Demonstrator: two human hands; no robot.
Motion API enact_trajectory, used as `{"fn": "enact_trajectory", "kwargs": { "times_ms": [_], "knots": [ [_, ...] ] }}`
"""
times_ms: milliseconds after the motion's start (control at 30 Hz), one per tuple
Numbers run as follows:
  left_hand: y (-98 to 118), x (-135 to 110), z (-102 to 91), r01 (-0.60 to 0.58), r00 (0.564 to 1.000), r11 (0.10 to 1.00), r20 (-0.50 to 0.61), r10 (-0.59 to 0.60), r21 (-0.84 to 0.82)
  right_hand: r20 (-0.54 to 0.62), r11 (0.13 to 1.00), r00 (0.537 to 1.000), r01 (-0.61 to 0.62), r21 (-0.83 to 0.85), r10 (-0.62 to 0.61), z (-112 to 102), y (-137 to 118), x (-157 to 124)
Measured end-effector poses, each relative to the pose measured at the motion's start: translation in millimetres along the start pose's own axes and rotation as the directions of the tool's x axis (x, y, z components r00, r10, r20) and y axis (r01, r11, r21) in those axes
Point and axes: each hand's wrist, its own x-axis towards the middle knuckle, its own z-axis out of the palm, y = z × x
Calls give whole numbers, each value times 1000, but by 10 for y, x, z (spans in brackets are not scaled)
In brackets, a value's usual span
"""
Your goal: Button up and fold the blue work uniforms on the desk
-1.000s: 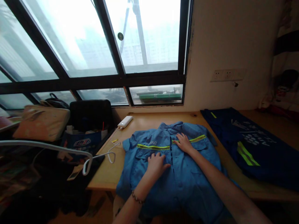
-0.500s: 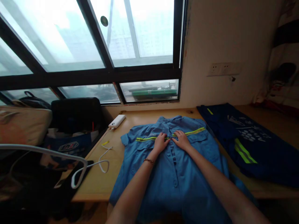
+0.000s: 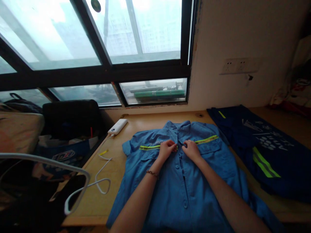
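Note:
A blue work shirt (image 3: pixel 160 181) with yellow reflective strips lies front side up on the wooden table, its collar toward the window. At the chest, my left hand (image 3: pixel 167 149) pinches the placket edge near the strip's inner end. Just across the front opening, my right hand (image 3: pixel 191 150) has its fingers curled on the other edge of the shirt. A small gap shows between the two hands. Below them the placket hangs slightly apart, with buttons (image 3: pixel 185 204) showing. Whatever small part sits between the fingertips is hidden.
A folded dark navy garment (image 3: pixel 264 145) with reflective strips lies at the right. On the table's left side are a white power bank (image 3: pixel 118 126) and its white cable (image 3: pixel 103 170). A black chair (image 3: pixel 71 119) and a blue bag (image 3: pixel 63 158) stand left of the table (image 3: pixel 85 207).
My hands have moved slightly apart at the shirt front, and the right fingers have curled in from lying flatter. The view has shifted a little.

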Motion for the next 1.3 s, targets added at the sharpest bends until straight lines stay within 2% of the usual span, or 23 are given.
{"fn": "enact_trajectory", "kwargs": {
  "times_ms": [33,67,100,167,233,300,467,667,800,1000,1133,1200,1300],
  "knots": [
    [8,6,0,46,999,997,11,-46,-67,25,985,999,-43,166,39,-31,7,22],
    [19,10,1,91,996,988,20,-89,-127,64,932,995,-92,350,74,-67,5,35],
    [33,12,1,131,991,975,31,-128,-179,120,838,988,-145,526,96,-105,-7,37],
    [64,10,2,195,981,945,59,-186,-261,258,584,963,-254,771,79,-163,-49,12],
    [94,0,3,227,974,919,88,-210,-321,367,401,929,-351,846,38,-171,-92,-34],
    [113,-13,4,225,974,903,98,-203,-366,416,338,908,-405,850,43,-121,-112,-71],
    [80,-35,17,177,984,892,85,-155,-417,450,281,889,-455,845,88,35,-79,-80],
    [9,-38,33,145,989,893,99,-114,-426,439,210,896,-443,871,70,34,-77,-94],
    [28,-60,51,97,995,910,49,-84,-404,425,197,901,-434,879,89,58,-54,-103],
    [71,-88,59,26,1000,949,12,-23,-316,415,249,902,-432,867,120,41,-71,-107],
    [82,-87,48,-49,998,984,-35,44,-169,416,286,895,-447,848,163,-27,-135,-114],
    [95,-91,55,-85,994,994,-79,80,-73,397,339,903,-430,837,165,-35,-160,-120],
    [111,-97,85,-96,978,994,-183,103,48,332,463,935,-350,815,122,4,-175,-135]
  ]
}}
